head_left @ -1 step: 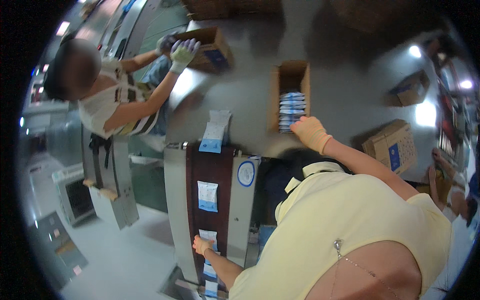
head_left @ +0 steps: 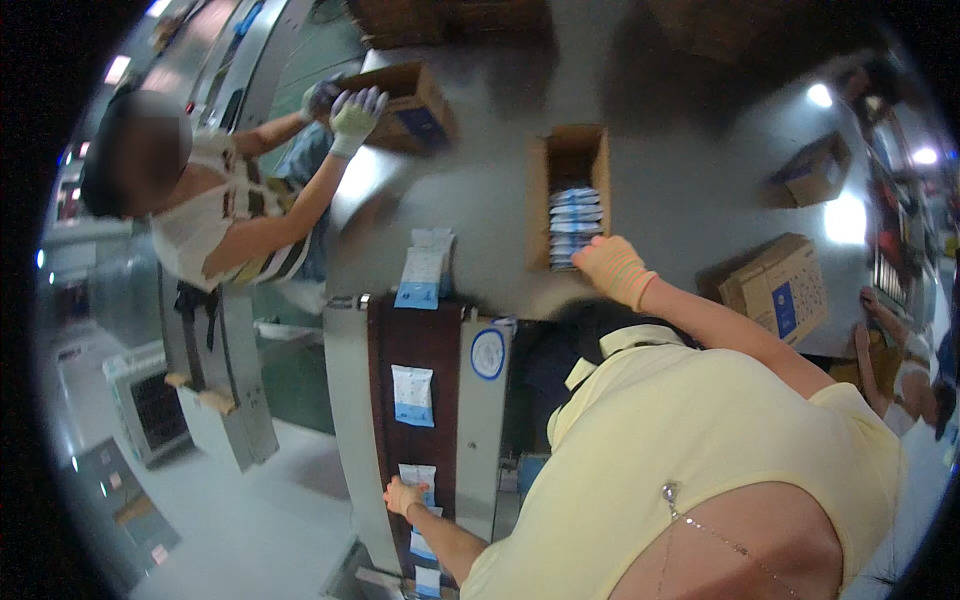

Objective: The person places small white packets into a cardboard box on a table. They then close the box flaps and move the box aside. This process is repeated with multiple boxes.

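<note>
On the dark red conveyor belt [head_left: 413, 450], several white-and-blue packets lie in a line. My left hand [head_left: 405, 496] is closed at the left edge of one packet [head_left: 420, 474]. Farther up the belt lies another packet [head_left: 413, 395] by itself. At the belt's far end a few packets [head_left: 423, 275] overlap where it meets the grey table. An uncapped cardboard box [head_left: 570, 150] holds a row of upright packets [head_left: 574, 215]. My right hand [head_left: 615, 270], in a pale orange striped glove, is closed at the box's near end, against the row; its fingertips are partly hidden.
Across on the left, a gloved co-worker [head_left: 240, 215] handles another cardboard box [head_left: 410, 105]. Boxes [head_left: 775, 290] and a smaller box [head_left: 815, 170] stand on the grey table [head_left: 680, 190] to the right. Another person's arms [head_left: 880, 340] show at the far right.
The whole view has shifted slightly. Both my hands keep their places, the left at the packet and the right at the box. The co-worker's hands stay on their box.
</note>
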Available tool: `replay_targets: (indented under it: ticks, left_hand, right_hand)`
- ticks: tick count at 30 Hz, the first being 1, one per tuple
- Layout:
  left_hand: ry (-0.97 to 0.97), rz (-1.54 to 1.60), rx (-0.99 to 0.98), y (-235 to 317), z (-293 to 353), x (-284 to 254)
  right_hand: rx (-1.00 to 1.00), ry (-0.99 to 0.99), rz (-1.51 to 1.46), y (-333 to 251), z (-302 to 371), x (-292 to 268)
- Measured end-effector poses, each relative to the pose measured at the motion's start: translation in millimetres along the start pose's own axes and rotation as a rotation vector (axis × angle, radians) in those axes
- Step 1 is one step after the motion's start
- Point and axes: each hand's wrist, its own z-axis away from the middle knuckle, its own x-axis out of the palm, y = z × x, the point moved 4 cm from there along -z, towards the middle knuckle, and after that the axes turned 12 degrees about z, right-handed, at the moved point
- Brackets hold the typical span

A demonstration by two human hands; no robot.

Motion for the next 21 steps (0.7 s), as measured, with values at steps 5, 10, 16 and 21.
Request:
replay_targets:
  ticks: [5,10,16,21]
  left_hand:
    - [0.209,0.831,0.428,-12,-89,-4]
    - [-0.003,1.474,0.817,172,-39,-157]
    - [-0.180,1.330,0.868,306,-55,-214]
    - [-0.270,0.941,0.823,391,-56,-203]
  right_hand:
    - [-0.031,0.022,0.017,-4,1,-2]
    - [0.001,-0.104,-0.003,0,1,1]
    - [0.016,-0.087,-0.016,-1,2,-1]
    - [0.032,-0.079,-0.079,3,4,-6]
